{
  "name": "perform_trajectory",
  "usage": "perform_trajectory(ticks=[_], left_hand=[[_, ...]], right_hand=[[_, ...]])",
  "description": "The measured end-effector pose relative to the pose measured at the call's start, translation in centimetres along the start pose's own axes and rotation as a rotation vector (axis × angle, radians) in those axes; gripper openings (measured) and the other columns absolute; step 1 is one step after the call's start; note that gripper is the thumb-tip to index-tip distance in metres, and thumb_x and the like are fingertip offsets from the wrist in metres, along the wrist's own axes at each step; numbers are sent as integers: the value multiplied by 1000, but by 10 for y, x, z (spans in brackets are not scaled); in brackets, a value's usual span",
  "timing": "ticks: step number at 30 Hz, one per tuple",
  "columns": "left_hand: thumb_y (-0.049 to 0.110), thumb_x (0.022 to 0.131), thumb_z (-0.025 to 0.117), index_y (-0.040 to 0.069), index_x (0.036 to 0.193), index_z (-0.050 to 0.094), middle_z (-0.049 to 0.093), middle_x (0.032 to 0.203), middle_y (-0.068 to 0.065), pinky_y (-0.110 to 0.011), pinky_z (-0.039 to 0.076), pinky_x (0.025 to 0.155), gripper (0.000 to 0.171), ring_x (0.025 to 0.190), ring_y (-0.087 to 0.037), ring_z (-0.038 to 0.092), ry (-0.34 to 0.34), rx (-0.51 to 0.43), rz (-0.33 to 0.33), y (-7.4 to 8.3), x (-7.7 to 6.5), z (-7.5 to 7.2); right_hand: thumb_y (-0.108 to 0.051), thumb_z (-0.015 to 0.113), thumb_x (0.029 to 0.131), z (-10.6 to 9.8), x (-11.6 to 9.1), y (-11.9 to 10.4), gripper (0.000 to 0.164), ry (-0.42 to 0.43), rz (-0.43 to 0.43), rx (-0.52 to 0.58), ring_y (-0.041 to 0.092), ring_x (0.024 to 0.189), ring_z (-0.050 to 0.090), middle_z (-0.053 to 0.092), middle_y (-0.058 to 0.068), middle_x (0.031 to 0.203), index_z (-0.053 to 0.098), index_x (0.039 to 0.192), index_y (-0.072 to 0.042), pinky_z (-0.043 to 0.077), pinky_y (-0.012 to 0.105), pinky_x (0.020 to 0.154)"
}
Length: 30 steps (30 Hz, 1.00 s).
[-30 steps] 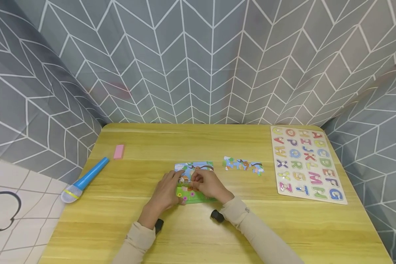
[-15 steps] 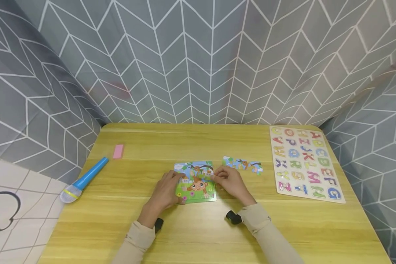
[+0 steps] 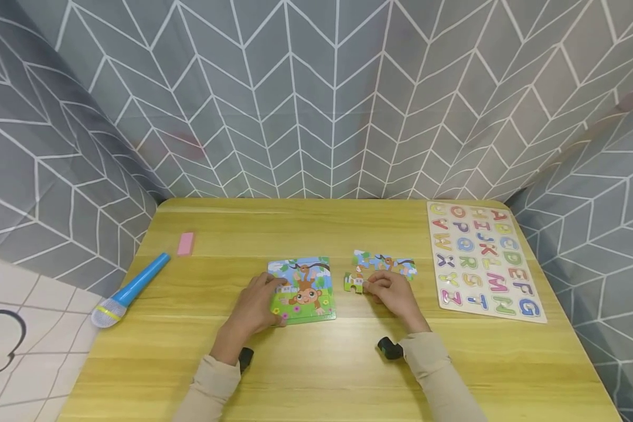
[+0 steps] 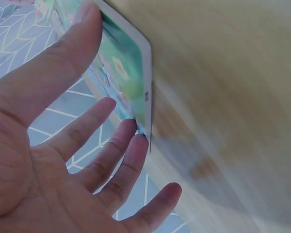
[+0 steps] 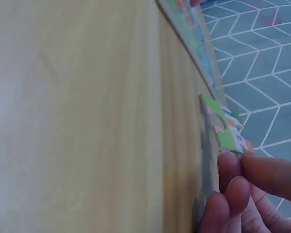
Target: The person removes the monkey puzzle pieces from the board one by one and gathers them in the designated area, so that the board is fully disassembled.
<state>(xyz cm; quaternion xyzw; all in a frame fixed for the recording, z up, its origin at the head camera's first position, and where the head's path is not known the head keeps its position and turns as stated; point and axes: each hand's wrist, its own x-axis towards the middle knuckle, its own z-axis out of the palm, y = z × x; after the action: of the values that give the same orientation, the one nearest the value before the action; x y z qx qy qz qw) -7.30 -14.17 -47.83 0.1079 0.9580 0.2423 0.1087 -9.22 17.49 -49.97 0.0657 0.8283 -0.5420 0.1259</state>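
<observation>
A square jigsaw puzzle with a monkey picture lies in its tray at the middle of the table. My left hand rests at the puzzle's left side; in the left wrist view its thumb lies over the board and its fairly straight fingertips touch the edge. To the right, my right hand pinches a puzzle piece between thumb and fingers, just in front of a strip of joined pieces. Green and white show on that piece in the right wrist view, slightly above the tabletop.
An alphabet board with coloured letters lies at the right of the wooden table. On the left are a blue toy microphone and a pink block. A patterned curtain hangs behind the table.
My right hand has moved right from over the puzzle, bringing a piece to the strip of joined pieces. The monkey's face is now uncovered. My left hand has stayed at the puzzle's side.
</observation>
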Motion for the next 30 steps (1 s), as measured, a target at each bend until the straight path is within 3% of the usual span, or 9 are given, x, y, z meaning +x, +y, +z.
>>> perform_trajectory(ticks=[8, 12, 23, 30], left_hand=[[16, 66, 94, 8, 135, 61, 57, 131, -16, -58, 48, 101, 77, 122, -37, 54, 34, -8, -5, 5, -2, -1], [15, 69, 93, 7, 133, 63, 60, 127, -14, -54, 50, 97, 71, 119, -36, 56, 61, -6, 9, 12, 1, -1], [20, 76, 88, 6, 135, 60, 62, 132, -16, -56, 50, 101, 67, 124, -38, 56, 25, 27, 47, 23, 12, 10], [17, 72, 91, 4, 139, 57, 61, 134, -16, -57, 50, 101, 76, 124, -37, 56, 29, 18, 70, 27, 15, 15]], right_hand=[[-10, 67, 95, -1, 0, -1, 21, 23, 137, 50, 11, 63, 67, 77, 17, 90, 67, 106, 7, 61, 26, 63], [-11, 67, 95, -3, 3, -1, 20, 25, 157, 42, 10, 60, 65, 76, 12, 83, 68, 103, 7, 61, 25, 61], [-11, 66, 95, -6, 9, 0, 20, -2, 127, -11, 9, 59, 65, 74, 11, 78, 67, 102, 8, 60, 24, 59], [-14, 72, 91, 12, 2, -12, 15, 117, -5, -264, 12, 64, 61, 71, 8, 78, 67, 96, -1, 50, 23, 59]])
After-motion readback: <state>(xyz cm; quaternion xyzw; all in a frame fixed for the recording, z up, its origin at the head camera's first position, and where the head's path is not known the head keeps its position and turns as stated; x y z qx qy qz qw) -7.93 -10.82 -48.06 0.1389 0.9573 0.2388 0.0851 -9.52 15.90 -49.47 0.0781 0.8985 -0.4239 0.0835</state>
